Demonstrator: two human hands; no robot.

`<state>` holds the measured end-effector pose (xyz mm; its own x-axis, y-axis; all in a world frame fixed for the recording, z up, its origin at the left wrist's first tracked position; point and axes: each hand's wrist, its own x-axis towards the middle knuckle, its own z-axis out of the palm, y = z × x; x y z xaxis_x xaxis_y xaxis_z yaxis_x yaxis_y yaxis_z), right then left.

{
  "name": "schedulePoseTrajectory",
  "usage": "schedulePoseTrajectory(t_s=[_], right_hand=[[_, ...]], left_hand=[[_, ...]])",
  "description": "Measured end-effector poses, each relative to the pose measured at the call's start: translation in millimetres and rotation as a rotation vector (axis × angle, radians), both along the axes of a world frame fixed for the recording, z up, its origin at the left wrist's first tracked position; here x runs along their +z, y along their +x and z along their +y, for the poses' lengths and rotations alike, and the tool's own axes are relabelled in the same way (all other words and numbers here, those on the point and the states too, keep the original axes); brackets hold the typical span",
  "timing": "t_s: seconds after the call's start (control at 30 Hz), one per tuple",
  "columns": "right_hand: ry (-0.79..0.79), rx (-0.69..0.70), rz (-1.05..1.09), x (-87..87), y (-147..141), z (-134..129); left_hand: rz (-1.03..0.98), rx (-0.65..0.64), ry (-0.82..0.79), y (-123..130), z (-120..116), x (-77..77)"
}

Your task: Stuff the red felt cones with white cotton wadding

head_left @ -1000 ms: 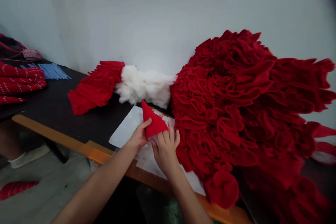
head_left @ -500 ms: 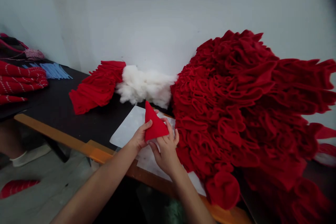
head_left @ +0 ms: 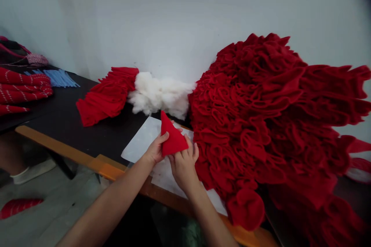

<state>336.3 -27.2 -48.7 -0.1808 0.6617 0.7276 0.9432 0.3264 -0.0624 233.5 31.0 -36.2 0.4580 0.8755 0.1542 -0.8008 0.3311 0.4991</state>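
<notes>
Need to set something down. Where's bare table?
Black tabletop shows between the red felt strips and the striped red bundle, and along the front edge left of the paper sheet. Crowded right: the big ruffled red heap sits tight beside the right hand, and white stuffing fills the gap behind the sheet.

I am holding my left hand [head_left: 155, 149] and right hand [head_left: 183, 170] close together above the table edge, working bare-armed at the centre of the frame. My left thumb [head_left: 165, 135] is bending inward at the top while my right fingers [head_left: 189, 149] are pointing upward, slightly curled and a little spread. My left forearm [head_left: 107, 204] is slanting in from the lower left, my right forearm [head_left: 210, 216] is slanting in from the lower right, and both are narrowing into a V toward the hands.
</notes>
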Motion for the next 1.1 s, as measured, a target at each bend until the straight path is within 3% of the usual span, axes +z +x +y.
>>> schedulePoseTrajectory(t_s=[0.13,0.27,0.37,0.5,0.6,0.73,0.87,1.1], right_hand=[[-0.064,0.012,-0.028,5.4,3,-2],[0.039,0.112,0.009,5.5,5,-14],[0.112,0.143,0.187,3.9,3,-22],[0.09,0.167,0.409,5.6,-4,-19],[0.156,0.224,0.335,7.8,-1,-13],[0.224,0.231,0.272,6.9,16,-11],[0.175,0.304,0.253,6.9,25,-16],[0.184,0.165,0.438,9.9,18,-16]], left_hand=[[0.004,0.02,-0.03,1,2,0.6],[-0.009,0.085,-0.126,-3,4,4.0],[0.01,0.123,-0.192,-7,4,8.5],[0.001,0.058,-0.162,-6,2,11.1],[-0.01,0.032,-0.129,0,4,8.3],[-0.023,0.09,-0.065,4,8,2.9],[-0.035,0.047,-0.154,4,9,0.3],[-0.009,0.08,-0.243,5,7,4.5]])
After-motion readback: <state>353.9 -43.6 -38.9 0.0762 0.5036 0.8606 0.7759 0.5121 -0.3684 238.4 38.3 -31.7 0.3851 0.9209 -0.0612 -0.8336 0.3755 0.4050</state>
